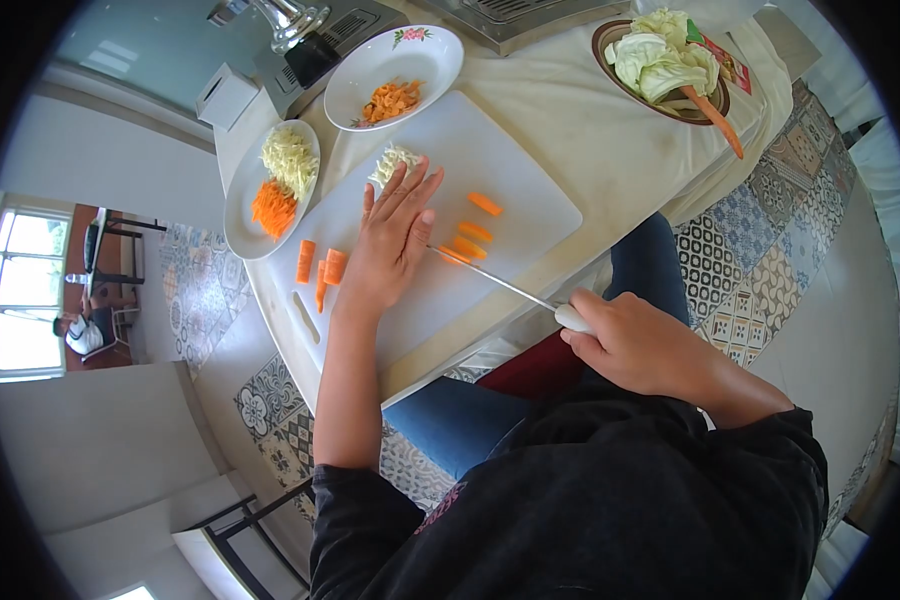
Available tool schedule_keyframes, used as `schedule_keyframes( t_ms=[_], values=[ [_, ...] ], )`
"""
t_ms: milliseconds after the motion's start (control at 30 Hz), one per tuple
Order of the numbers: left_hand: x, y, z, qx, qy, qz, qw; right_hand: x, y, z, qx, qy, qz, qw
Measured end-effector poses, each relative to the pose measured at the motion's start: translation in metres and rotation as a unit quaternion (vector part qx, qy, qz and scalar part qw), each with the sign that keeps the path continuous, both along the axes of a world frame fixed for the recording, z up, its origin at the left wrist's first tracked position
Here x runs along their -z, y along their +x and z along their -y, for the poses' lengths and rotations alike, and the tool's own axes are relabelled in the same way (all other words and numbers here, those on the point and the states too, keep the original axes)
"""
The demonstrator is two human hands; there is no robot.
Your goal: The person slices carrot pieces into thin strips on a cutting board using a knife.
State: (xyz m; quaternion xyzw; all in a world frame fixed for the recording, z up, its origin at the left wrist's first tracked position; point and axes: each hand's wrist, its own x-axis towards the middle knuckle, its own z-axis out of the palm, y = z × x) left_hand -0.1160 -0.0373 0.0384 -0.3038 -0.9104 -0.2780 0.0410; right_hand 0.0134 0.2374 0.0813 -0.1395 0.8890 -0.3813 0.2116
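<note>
My right hand (625, 340) grips the pale handle of a knife (515, 287), its blade pointing left across the white cutting board (525, 190). Fingers stretched out, my left hand (392, 245) is over the board near the knife's tip, its fingertips beside a small pile of shredded cabbage (394, 163). What lies beneath this palm is hidden. Several carrot slices (475, 231) lie just above the blade, one partly behind it. To the left of my left wrist are thicker carrot pieces (306, 260).
An oval plate (238, 215) holds shredded cabbage and carrot. Behind the board stands a white bowl (440, 62) with carrot scraps. A brown-rimmed bowl (602, 42) holds cabbage leaves and a carrot. A person (87, 330) sits far off at left.
</note>
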Motion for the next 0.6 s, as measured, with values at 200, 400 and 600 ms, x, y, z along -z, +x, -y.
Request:
schedule_keyframes(
  t_ms=[200, 400, 600],
  values=[
    [0.004, -0.002, 0.001, 0.002, -0.01, 0.003, 1.0, 0.0, -0.001, 0.0, -0.002, 0.01, 0.019, 1.0],
    [0.004, -0.003, 0.0, -0.008, -0.032, 0.011, 0.999, -0.006, -0.003, 0.004, -0.004, 0.023, 0.044, 0.999],
    [0.006, -0.004, 0.0, -0.01, -0.049, 0.03, 0.998, -0.017, -0.006, 0.007, -0.013, 0.041, 0.063, 0.997]
  ],
)
